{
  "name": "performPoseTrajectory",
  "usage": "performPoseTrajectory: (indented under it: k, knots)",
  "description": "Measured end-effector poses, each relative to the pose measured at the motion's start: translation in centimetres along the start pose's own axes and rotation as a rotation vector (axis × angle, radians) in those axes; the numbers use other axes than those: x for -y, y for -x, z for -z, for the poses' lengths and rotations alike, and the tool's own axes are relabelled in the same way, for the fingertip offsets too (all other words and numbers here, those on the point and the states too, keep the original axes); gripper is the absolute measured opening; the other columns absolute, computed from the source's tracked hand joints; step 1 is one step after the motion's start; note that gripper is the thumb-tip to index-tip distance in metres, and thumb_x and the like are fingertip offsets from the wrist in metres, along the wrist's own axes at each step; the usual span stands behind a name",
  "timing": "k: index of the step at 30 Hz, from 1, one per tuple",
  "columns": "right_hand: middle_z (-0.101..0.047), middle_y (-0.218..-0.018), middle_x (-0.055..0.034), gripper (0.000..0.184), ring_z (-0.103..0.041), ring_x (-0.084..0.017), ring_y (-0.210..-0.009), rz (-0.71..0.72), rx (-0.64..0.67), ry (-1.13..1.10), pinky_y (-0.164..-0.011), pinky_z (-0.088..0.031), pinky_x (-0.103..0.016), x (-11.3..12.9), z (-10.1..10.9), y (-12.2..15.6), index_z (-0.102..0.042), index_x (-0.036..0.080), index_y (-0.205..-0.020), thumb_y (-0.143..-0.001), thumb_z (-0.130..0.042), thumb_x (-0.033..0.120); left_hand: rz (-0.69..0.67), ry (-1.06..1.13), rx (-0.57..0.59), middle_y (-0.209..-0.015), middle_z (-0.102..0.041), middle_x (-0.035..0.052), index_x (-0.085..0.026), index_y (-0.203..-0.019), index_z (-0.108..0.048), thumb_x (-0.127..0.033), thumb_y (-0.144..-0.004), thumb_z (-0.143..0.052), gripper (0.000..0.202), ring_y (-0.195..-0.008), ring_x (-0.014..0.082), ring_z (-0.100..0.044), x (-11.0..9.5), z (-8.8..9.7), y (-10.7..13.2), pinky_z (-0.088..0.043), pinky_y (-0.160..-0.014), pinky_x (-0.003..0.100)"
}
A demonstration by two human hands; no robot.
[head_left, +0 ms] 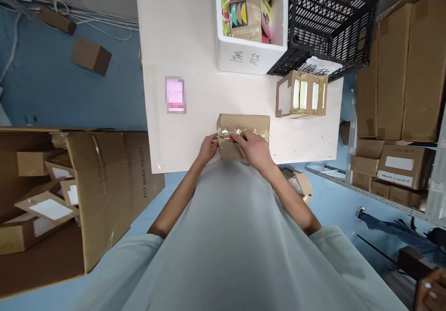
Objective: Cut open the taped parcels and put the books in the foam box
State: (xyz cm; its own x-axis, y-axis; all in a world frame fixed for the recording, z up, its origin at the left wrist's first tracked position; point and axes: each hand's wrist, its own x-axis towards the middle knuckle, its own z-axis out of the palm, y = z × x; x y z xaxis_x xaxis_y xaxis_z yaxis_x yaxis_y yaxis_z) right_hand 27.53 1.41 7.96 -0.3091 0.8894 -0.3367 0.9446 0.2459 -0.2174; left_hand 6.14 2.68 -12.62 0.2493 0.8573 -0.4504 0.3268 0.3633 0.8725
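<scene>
A small brown cardboard box (244, 121) with clear tape across its top lies at the table's near edge, against my shirt. My left hand (208, 147) grips the box's left end with bent fingers. On top of the box, my right hand (256, 151) is closed around a small red tool (231, 139); its tip is at the tape, and most of it is hidden by my fingers. A second taped carton (302, 95) with white labels stands further right on the table.
On the white table (181, 37) lies a blurred phone-like item (175, 95). A white bin (251, 58) of books and a black crate (331, 28) stand at the back. A large open carton (111, 185) holds boxes at left; shelves with boxes (397, 162) stand at right.
</scene>
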Motion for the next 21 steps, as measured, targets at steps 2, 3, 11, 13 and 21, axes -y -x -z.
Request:
performPoseTrajectory:
  k: [2, 3, 11, 13, 21]
  knots:
    - [-0.075, -0.123, -0.0142, 0.045, -0.067, -0.028, -0.108, -0.024, 0.001, 0.043, -0.095, -0.048, -0.036, -0.7, 0.1, -0.3, -0.069, 0.027, -0.161, -0.123, -0.044, 0.029, 0.018, 0.032, 0.030, -0.128, -0.077, 0.0172, -0.017, -0.135, -0.076, -0.045, -0.098, -0.069, 0.047, -0.110, 0.0295, -0.073, -0.3, -1.4, 0.0, -0.066, -0.104, 0.052]
    - [-0.076, -0.124, -0.0142, 0.046, -0.068, -0.028, -0.109, -0.032, -0.003, 0.047, -0.095, -0.048, -0.036, -1.0, 0.2, -0.3, -0.068, 0.027, -0.162, -0.123, -0.043, 0.031, 0.033, 0.043, 0.042, -0.129, -0.077, 0.0177, -0.016, -0.135, -0.076, -0.045, -0.098, -0.070, 0.048, -0.112, 0.0306, -0.074, -0.4, -1.6, 0.1, -0.066, -0.106, 0.053]
    - [-0.079, -0.146, -0.0116, 0.048, -0.077, -0.029, -0.125, -0.203, -0.065, -0.189, -0.099, -0.059, -0.034, 0.4, 0.5, 2.2, -0.063, 0.025, -0.164, -0.124, -0.039, 0.038, -0.279, 0.065, -0.076, -0.162, -0.066, 0.0153, -0.025, -0.157, -0.067, -0.060, -0.108, -0.065, 0.060, -0.147, 0.0327, -0.066, -7.3, 3.5, -0.8, -0.063, -0.118, 0.051]
    - [-0.078, -0.151, -0.0115, 0.049, -0.079, -0.030, -0.128, -0.291, -0.084, -0.272, -0.101, -0.061, -0.036, 1.8, 0.3, 3.1, -0.062, 0.024, -0.165, -0.123, -0.041, 0.040, -0.341, 0.032, 0.003, -0.156, -0.070, 0.0120, -0.026, -0.149, -0.074, -0.057, -0.102, -0.077, 0.057, -0.141, 0.0321, -0.069, -10.4, 4.6, -1.3, -0.065, -0.116, 0.050]
    - [-0.086, -0.134, -0.0118, 0.054, -0.085, -0.033, -0.114, -0.498, -0.058, -0.461, -0.099, -0.063, -0.039, 7.0, 0.5, 3.7, -0.060, 0.021, -0.166, -0.116, -0.046, 0.034, -0.321, -0.010, 0.194, -0.124, -0.082, 0.0097, -0.022, -0.121, -0.087, -0.036, -0.087, -0.088, 0.037, -0.116, 0.0311, -0.077, -14.0, 6.0, -3.0, -0.069, -0.104, 0.048]
